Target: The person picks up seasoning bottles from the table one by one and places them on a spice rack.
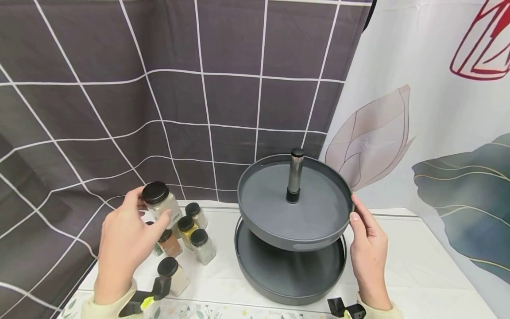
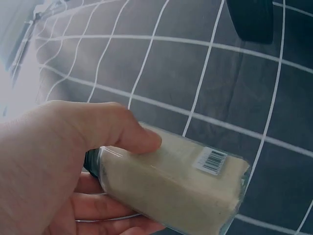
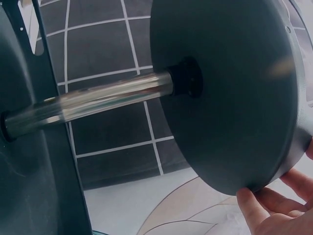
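My left hand (image 1: 127, 243) grips a clear spice jar (image 1: 169, 208) with a black lid, raised above the smaller jars at the left. In the left wrist view, the jar (image 2: 171, 181) lies tilted between thumb and fingers; pale powder fills it and a barcode label is stuck near its base. My right hand (image 1: 368, 248) holds the right rim of the upper tier of a dark grey two-tier round tray (image 1: 263, 208). In the right wrist view, thumb and fingertips meet the edge of that upper tier (image 3: 230, 122), seen from below, with a metal post (image 3: 117, 98) under it.
Several black-lidded spice jars (image 1: 204, 248) stand left of the tray, one jar (image 1: 175, 277) nearer the front. The lower tier (image 1: 291, 270) rests on the white table (image 1: 406, 261). Behind hangs a dark curtain with white grid lines (image 1: 231, 102); a leaf-print curtain (image 1: 366, 141) hangs right.
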Tool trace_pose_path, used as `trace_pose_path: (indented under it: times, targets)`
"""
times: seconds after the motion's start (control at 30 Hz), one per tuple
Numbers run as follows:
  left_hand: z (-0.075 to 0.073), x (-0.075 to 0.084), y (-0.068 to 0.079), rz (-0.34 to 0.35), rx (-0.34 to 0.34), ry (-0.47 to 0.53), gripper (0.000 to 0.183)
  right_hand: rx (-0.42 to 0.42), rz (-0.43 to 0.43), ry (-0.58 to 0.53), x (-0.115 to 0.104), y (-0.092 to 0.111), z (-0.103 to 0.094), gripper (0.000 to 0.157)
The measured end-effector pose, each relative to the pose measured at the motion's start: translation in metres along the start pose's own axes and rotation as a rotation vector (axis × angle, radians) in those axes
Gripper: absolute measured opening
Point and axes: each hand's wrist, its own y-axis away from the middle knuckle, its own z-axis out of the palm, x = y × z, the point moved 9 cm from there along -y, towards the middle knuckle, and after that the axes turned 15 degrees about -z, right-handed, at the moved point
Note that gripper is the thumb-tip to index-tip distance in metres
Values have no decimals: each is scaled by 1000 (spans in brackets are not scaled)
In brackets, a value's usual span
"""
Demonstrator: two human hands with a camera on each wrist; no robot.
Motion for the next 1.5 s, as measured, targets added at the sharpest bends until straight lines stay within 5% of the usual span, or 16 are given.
trace_pose_path:
  times: [0.6, 1.0, 1.5]
  targets:
    - [13, 72, -19, 196, 17, 235, 53, 10, -4, 1, 0, 0, 0, 34]
    - [32, 110, -20, 336, -21, 252, 58, 9, -5, 16, 0, 1, 0, 34]
    - [55, 142, -14, 406, -81, 284, 60, 2, 7, 74, 2, 2, -2, 34]
